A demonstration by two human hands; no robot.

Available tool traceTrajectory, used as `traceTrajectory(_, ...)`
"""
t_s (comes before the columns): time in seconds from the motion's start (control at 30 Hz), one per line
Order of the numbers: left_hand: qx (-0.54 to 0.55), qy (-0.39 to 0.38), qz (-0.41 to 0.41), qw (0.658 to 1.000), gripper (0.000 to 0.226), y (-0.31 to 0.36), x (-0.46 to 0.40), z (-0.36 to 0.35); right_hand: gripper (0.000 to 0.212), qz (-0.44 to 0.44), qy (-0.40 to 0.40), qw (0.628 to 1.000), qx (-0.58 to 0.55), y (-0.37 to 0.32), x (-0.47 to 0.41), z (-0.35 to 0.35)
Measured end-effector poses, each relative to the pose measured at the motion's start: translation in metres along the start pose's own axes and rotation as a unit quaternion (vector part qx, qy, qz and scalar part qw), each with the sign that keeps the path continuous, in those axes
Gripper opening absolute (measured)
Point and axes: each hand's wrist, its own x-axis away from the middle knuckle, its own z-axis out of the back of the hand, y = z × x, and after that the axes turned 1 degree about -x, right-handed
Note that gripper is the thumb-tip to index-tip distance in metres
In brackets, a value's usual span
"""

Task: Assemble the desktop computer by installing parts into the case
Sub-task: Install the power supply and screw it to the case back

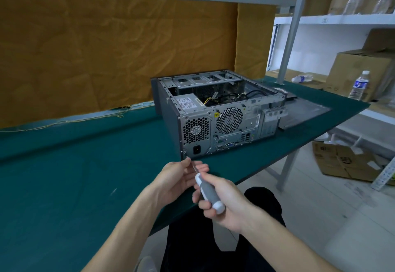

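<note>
An open grey computer case (pixel 218 109) lies on its side on the green table (pixel 74 175), rear panel toward me, with the power supply (pixel 189 102) and cables inside. My right hand (pixel 226 203) grips the grey-and-white handle of a screwdriver (pixel 208 192), whose tip points at the lower left corner of the rear panel. My left hand (pixel 177 175) pinches the screwdriver's shaft near its tip, just below that corner.
The case's side panel (pixel 303 111) lies flat on the table to the right of the case. Water bottles (pixel 360 85) and cardboard boxes (pixel 361 68) stand on white shelves at right. More boxes (pixel 342 160) sit on the floor. A brown cloth (pixel 106 47) hangs behind the table.
</note>
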Motion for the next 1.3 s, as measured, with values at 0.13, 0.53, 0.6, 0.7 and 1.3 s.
traceTrajectory(0.13,-0.017,0.004,-0.002,1.0,0.03,0.005,0.003,0.001,0.032,0.037,0.028,0.98,0.192,-0.008,0.008,-0.008)
traceTrajectory(0.53,0.053,-0.023,0.019,0.998,0.027,0.002,0.0,0.005,0.022,0.103,0.06,0.975,0.19,-0.001,0.008,-0.002)
traceTrajectory(0.6,0.03,-0.003,0.007,1.0,0.025,0.0,0.001,0.0,0.025,0.165,0.141,0.849,0.482,0.002,0.009,-0.004)
traceTrajectory(0.7,0.003,0.021,-0.022,1.0,0.026,-0.005,0.001,-0.001,0.021,0.219,0.19,0.707,0.646,0.012,0.001,-0.01)
traceTrajectory(1.3,-0.017,0.011,-0.054,0.998,0.027,-0.004,-0.001,0.005,0.02,0.047,0.022,0.995,0.088,-0.01,0.007,-0.009)
